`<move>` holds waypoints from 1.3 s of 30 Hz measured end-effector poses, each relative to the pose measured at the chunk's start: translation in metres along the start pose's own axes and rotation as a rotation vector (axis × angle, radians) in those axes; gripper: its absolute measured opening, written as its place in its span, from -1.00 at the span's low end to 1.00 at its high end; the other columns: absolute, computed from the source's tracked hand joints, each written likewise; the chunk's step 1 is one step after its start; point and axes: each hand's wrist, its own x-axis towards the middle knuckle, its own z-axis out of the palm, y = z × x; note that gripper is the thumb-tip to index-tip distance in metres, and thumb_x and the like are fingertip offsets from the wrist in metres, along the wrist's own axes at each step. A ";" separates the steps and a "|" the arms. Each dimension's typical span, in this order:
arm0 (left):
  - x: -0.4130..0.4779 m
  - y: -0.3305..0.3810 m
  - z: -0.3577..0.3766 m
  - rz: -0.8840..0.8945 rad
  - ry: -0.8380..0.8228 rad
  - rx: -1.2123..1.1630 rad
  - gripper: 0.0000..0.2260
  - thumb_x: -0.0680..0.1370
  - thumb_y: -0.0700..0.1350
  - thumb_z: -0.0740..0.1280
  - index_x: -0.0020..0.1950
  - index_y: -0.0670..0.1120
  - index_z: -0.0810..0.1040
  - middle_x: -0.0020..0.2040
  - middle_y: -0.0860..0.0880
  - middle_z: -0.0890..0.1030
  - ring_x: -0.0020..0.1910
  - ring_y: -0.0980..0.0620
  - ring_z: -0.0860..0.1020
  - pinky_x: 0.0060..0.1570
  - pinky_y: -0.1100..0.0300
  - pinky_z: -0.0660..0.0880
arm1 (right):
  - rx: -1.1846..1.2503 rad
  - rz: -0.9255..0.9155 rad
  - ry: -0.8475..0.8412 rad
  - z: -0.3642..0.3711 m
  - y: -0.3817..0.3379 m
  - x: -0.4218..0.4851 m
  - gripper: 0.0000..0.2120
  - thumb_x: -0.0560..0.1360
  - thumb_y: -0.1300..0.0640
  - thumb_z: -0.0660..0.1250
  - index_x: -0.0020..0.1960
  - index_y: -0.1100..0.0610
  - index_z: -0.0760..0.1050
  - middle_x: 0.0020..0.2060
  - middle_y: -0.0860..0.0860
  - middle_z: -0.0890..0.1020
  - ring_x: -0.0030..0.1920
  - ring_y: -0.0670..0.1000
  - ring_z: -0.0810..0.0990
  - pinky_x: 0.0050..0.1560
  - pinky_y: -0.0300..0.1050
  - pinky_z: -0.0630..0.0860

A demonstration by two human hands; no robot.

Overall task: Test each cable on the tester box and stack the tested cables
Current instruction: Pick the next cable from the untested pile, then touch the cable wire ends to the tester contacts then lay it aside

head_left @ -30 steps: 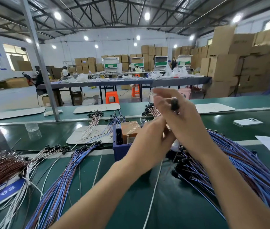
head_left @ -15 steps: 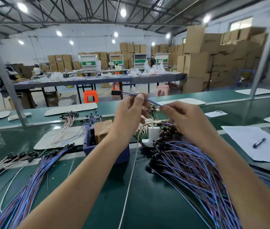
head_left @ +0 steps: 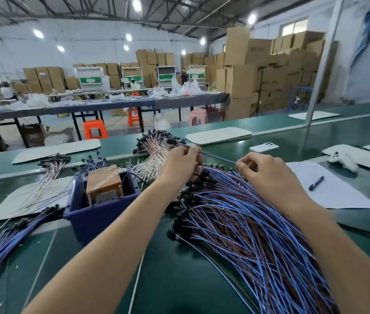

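Note:
A thin blue cable with a black plug end stretches between my two hands above the big pile of blue and brown cables. My left hand pinches the cable near its plug end. My right hand pinches the same cable further along, to the right. The tester box, wrapped in brown tape, sits inside a dark blue bin left of my left forearm. A second bundle of blue cables lies at the lower left of the green table.
Bundles of white and pinkish cables lie behind the bin. A sheet of paper with a pen is at the right, a white phone beyond it. A metal post rises at the far right. White pads lie on the table.
The view has swung right and down. My hands have moved apart along the cable, and both now sit lower, just above the big pile.

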 end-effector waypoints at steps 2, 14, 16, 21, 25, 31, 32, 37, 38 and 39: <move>0.013 -0.005 0.008 0.036 0.001 0.211 -0.72 0.70 -0.05 0.21 -0.08 -0.15 0.59 -0.29 0.01 0.62 -0.50 0.13 0.50 -0.44 0.23 0.44 | -0.047 0.043 -0.010 0.008 0.012 0.005 -0.82 0.63 -0.11 0.24 -0.01 -0.09 0.57 -0.16 -0.08 0.64 -0.11 0.05 0.58 -0.11 -0.02 0.49; 0.038 -0.031 0.011 0.062 -0.016 0.575 -0.57 0.71 0.04 0.13 -0.14 -0.19 0.62 -0.22 -0.12 0.70 -0.33 -0.11 0.65 -0.06 -0.03 0.64 | -0.130 0.185 -0.039 0.046 0.036 0.011 -0.71 0.68 -0.04 0.15 0.13 0.05 0.60 0.04 0.09 0.63 -0.09 0.08 0.46 -0.11 -0.06 0.37; 0.036 -0.032 0.007 0.085 -0.012 0.537 -0.58 0.71 0.03 0.12 -0.18 -0.15 0.60 -0.25 -0.09 0.69 -0.42 -0.03 0.60 -0.21 0.07 0.58 | -0.118 0.159 0.010 0.045 0.027 0.011 -0.73 0.67 -0.01 0.15 0.17 0.03 0.59 0.08 0.08 0.61 -0.03 0.09 0.49 -0.02 -0.02 0.42; 0.024 -0.029 -0.013 0.181 -0.039 0.449 -0.60 0.71 0.01 0.12 -0.21 -0.10 0.57 -0.28 0.00 0.63 -0.36 0.07 0.56 -0.32 0.21 0.47 | -0.020 -0.018 0.191 0.044 -0.015 0.006 -0.76 0.65 0.07 0.20 0.23 0.04 0.57 0.11 0.05 0.61 0.09 0.07 0.52 0.10 -0.03 0.40; -0.017 -0.040 -0.050 0.308 -0.072 0.472 -0.64 0.71 0.00 0.14 -0.18 -0.06 0.59 -0.28 0.04 0.62 -0.38 0.21 0.50 -0.34 0.40 0.41 | 0.079 -0.193 0.137 0.064 -0.056 -0.010 -0.71 0.63 0.02 0.16 0.25 0.00 0.56 0.10 -0.03 0.62 0.07 -0.04 0.53 0.13 -0.14 0.41; -0.093 -0.102 -0.136 0.179 -0.110 0.532 -0.80 0.69 -0.07 0.22 -0.06 0.06 0.59 -0.18 0.07 0.64 -0.27 0.13 0.58 -0.31 0.32 0.48 | 0.136 -0.381 -0.032 0.136 -0.101 -0.056 -0.79 0.63 0.09 0.22 0.19 -0.01 0.59 0.05 -0.03 0.64 0.06 0.05 0.57 0.12 0.02 0.48; -0.102 -0.114 -0.151 0.137 -0.073 0.530 -0.81 0.69 -0.09 0.23 -0.04 0.06 0.60 -0.16 0.09 0.64 -0.28 0.14 0.59 -0.31 0.35 0.48 | 0.150 -0.396 -0.069 0.150 -0.109 -0.064 -0.77 0.63 0.09 0.21 0.20 -0.01 0.58 0.07 -0.04 0.64 0.08 0.05 0.57 0.13 0.02 0.47; -0.134 -0.151 -0.225 0.030 0.172 0.569 -0.81 0.66 -0.18 0.28 -0.05 0.06 0.61 -0.23 0.11 0.66 -0.35 0.21 0.56 -0.32 0.37 0.45 | 0.195 -0.435 -0.290 0.207 -0.153 -0.092 -0.73 0.66 0.06 0.15 0.28 -0.04 0.53 0.13 -0.05 0.62 0.12 0.05 0.54 0.14 0.00 0.46; -0.136 -0.155 -0.240 0.016 0.244 0.614 -0.81 0.65 -0.19 0.29 -0.07 0.06 0.60 -0.29 0.09 0.65 -0.33 0.19 0.56 -0.27 0.29 0.47 | 0.209 -0.424 -0.352 0.215 -0.161 -0.095 -0.72 0.67 0.05 0.13 0.29 -0.04 0.52 0.15 -0.06 0.62 0.12 0.04 0.55 0.11 0.00 0.48; -0.138 -0.157 -0.254 -0.010 0.315 0.648 -0.82 0.65 -0.18 0.29 -0.07 0.06 0.60 -0.29 0.09 0.64 -0.28 0.17 0.57 -0.21 0.19 0.51 | 0.213 -0.410 -0.415 0.222 -0.169 -0.096 -0.72 0.67 0.04 0.11 0.29 -0.04 0.52 0.15 -0.06 0.63 0.11 0.04 0.57 0.07 -0.01 0.50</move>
